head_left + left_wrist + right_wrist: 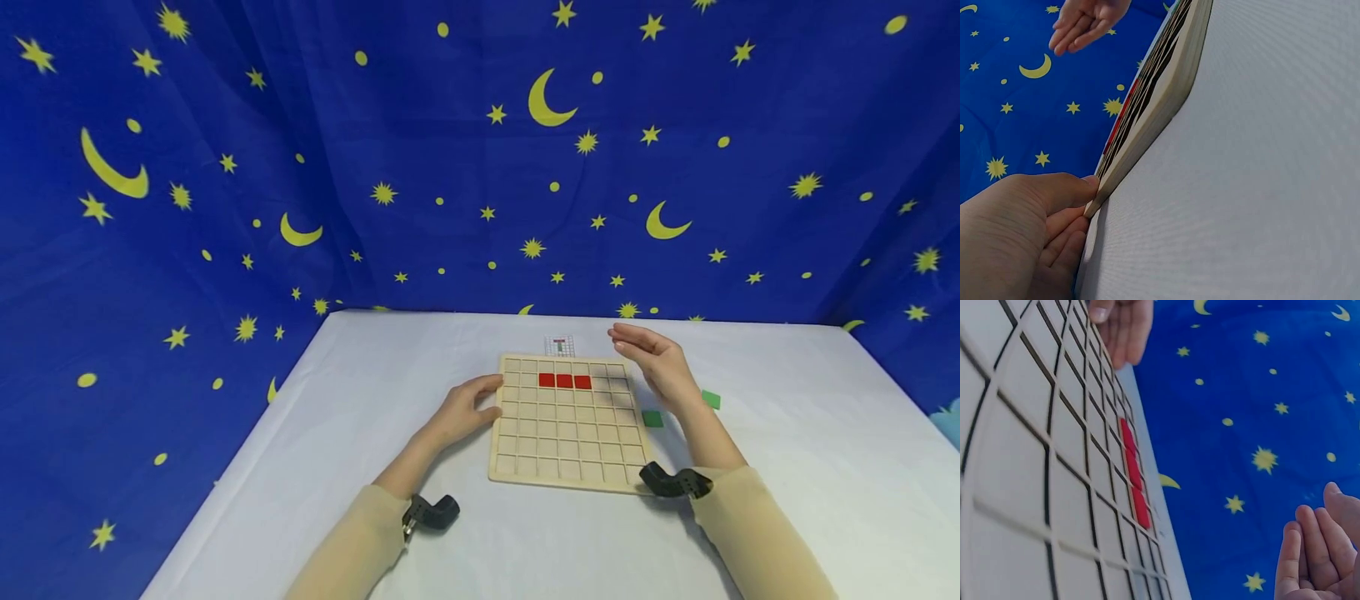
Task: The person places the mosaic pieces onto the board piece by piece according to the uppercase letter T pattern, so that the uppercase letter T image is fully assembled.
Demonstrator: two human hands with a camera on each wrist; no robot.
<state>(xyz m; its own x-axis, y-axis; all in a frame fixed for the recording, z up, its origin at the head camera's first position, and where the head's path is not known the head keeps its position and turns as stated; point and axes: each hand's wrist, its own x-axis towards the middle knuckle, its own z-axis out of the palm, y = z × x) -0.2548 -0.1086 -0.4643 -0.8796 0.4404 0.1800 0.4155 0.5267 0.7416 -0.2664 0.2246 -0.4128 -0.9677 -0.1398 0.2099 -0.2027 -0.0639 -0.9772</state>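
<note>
A wooden grid board (572,485) lies on the white table. Three red square tiles (565,381) sit side by side in its second row from the back. My left hand (459,410) touches the board's left edge with thumb and fingertips spread along it; the left wrist view shows the thumb (1072,190) against the rim. My right hand (660,362) is raised by the board's far right corner, fingers extended and holding nothing. Near it, a green tile (652,419) lies beside the board's right edge, and another green tile (711,400) lies farther right, partly behind the wrist.
A small printed card (559,346) with a grid and a red and green pattern lies just behind the board. Dark wrist-camera mounts stick out from both sleeves. A blue curtain (450,150) with yellow moons and stars hangs behind the table and along its sides.
</note>
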